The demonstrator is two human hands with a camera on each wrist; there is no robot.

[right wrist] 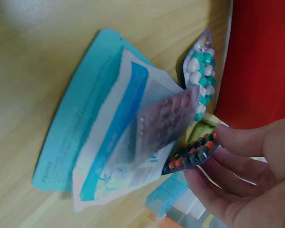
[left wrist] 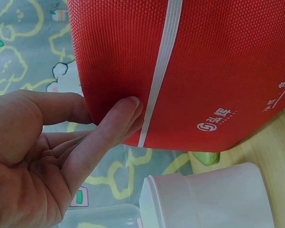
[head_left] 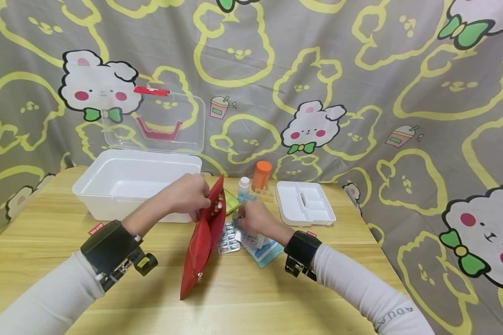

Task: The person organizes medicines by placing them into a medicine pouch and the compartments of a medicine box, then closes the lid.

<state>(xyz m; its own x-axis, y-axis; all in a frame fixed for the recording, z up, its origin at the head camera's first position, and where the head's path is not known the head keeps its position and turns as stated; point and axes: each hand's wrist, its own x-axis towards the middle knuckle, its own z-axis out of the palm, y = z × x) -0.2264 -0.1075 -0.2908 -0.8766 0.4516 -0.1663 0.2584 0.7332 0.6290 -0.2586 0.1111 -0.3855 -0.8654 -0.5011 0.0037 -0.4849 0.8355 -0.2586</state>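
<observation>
My left hand (head_left: pixel 189 193) grips the top edge of a red zip pouch (left wrist: pixel 199 71), holding it upright and gaping on the table. Inside the pouch's mouth, a blister pack (head_left: pixel 216 205) shows. Right of the pouch, my right hand (head_left: pixel 254 217) pinches a blister pack of black and orange capsules (right wrist: pixel 192 154) between thumb and fingers. Beside it lie a green-and-white capsule blister pack (right wrist: pixel 199 78) and a silvery-pink blister pack (right wrist: pixel 164 123). The pink pack rests over a white-and-blue packet (right wrist: pixel 116 133), which overlaps a teal packet (right wrist: pixel 69 128).
A white box (head_left: pixel 96 200) with its clear lid (head_left: pixel 184 116) raised stands back left. Behind my right hand are an orange bottle (head_left: pixel 261 175), a small white-capped bottle (head_left: pixel 244 184) and a green item (head_left: pixel 231 201). A white compartment tray (head_left: pixel 285 204) lies at right.
</observation>
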